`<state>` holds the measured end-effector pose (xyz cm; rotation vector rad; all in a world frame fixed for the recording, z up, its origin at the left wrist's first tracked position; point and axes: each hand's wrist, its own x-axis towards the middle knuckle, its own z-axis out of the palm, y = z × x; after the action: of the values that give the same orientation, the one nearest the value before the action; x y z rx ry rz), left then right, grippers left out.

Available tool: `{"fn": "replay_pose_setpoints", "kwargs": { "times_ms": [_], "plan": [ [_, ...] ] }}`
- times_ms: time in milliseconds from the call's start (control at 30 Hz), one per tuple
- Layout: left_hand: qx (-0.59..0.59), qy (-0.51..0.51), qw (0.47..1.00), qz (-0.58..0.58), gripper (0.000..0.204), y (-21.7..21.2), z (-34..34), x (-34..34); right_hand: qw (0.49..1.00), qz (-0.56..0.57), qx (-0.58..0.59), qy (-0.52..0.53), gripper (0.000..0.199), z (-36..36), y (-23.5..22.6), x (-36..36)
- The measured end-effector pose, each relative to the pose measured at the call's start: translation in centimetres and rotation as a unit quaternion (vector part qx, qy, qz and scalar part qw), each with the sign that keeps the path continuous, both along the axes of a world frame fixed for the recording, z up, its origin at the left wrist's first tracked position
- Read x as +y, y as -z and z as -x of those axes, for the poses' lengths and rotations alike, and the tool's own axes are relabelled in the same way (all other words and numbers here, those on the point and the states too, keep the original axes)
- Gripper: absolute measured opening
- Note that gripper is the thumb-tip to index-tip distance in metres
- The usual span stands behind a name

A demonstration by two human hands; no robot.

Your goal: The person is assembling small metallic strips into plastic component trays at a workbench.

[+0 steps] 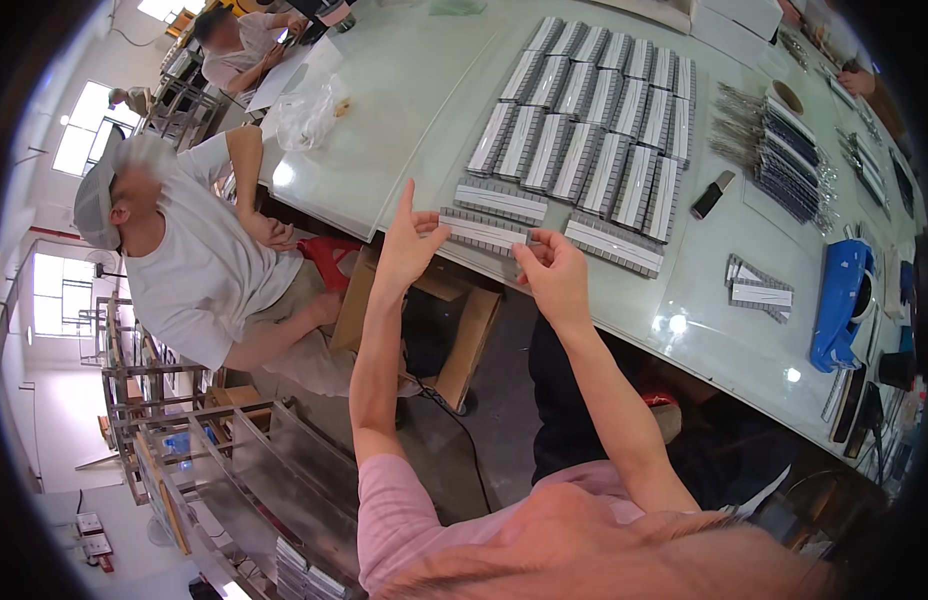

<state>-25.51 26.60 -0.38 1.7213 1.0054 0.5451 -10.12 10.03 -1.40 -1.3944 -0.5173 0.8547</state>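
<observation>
My left hand and my right hand hold the two ends of a long grey pack with a white strip at the near edge of the glass-topped table. The left fingers are spread, with the thumb and forefinger pinching the pack's left end. My right fingers pinch its right end. Two like packs lie flat just beyond, one behind it and one to its right. Farther back, several more grey-and-white packs lie in neat rows.
A seated person in a white shirt and cap is at the left, another person farther back. A clear plastic bag, a dark handled tool, stacked dark strips and a blue device are on the table. A cardboard box stands below.
</observation>
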Motion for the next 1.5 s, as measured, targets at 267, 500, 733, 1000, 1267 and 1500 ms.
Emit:
{"fn": "replay_pose_setpoints", "kwargs": {
  "times_ms": [267,500,733,1000,1267,1500],
  "plan": [
    [-0.001,0.006,0.999,-0.054,0.087,0.8,0.5,0.1,1.000,0.007,0.013,0.010,0.037,0.4,-0.2,0.4],
    [0.068,0.008,0.962,-0.263,0.084,1.1,1.2,-3.1,0.999,0.035,-0.020,0.010,0.037,0.2,-0.6,0.2],
    [0.106,-0.003,0.956,-0.272,0.084,1.7,1.2,-2.6,0.986,0.075,-0.147,-0.009,0.037,-0.1,0.5,0.2],
    [0.116,-0.001,0.949,-0.293,0.082,1.7,1.0,-2.3,0.959,0.084,-0.270,-0.011,0.038,-0.4,0.5,0.2],
    [0.121,0.001,0.949,-0.291,0.081,1.2,0.6,-2.5,0.966,0.085,-0.244,-0.011,0.036,-0.5,-1.3,-0.2],
    [0.139,-0.007,0.946,-0.294,0.078,1.1,0.7,-2.6,0.942,0.101,-0.320,-0.032,0.031,-0.2,-1.3,0.1]
  ]
}}
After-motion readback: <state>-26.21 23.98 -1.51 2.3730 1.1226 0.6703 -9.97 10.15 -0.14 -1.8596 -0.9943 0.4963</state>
